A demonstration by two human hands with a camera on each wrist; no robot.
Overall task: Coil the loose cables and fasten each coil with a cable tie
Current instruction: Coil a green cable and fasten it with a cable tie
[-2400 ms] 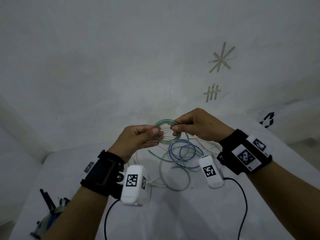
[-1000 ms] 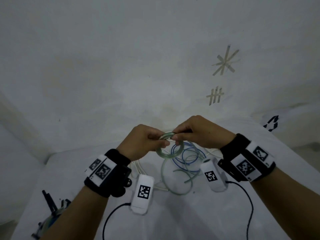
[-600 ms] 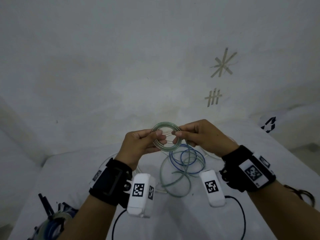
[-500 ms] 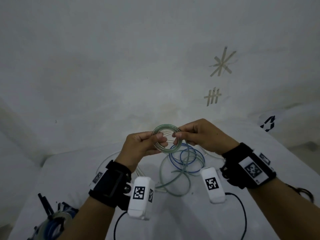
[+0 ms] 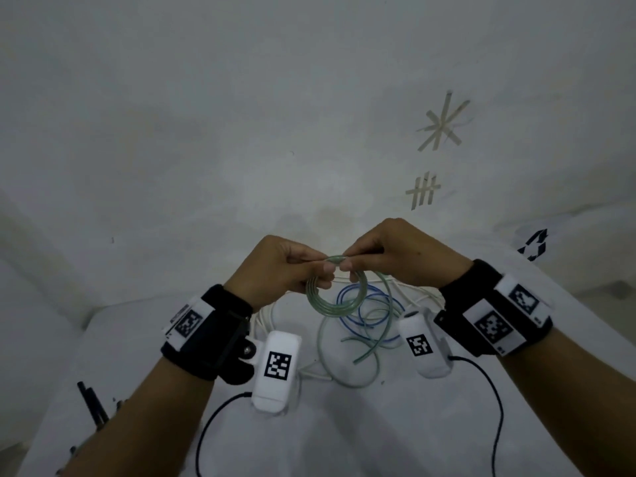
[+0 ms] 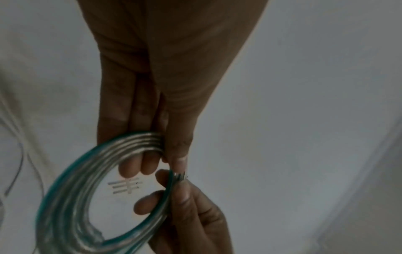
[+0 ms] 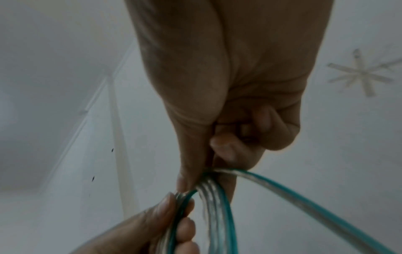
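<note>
Left hand: pinches the green coil.
Right hand: pinches the coil's top too.
Coil: held up above the table.

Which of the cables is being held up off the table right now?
The green-tinted clear cable, wound into a small coil and pinched by the left hand and right hand. The blue cable and white cable lie loose below.

Coil between both hands, above loose cables on table
</note>
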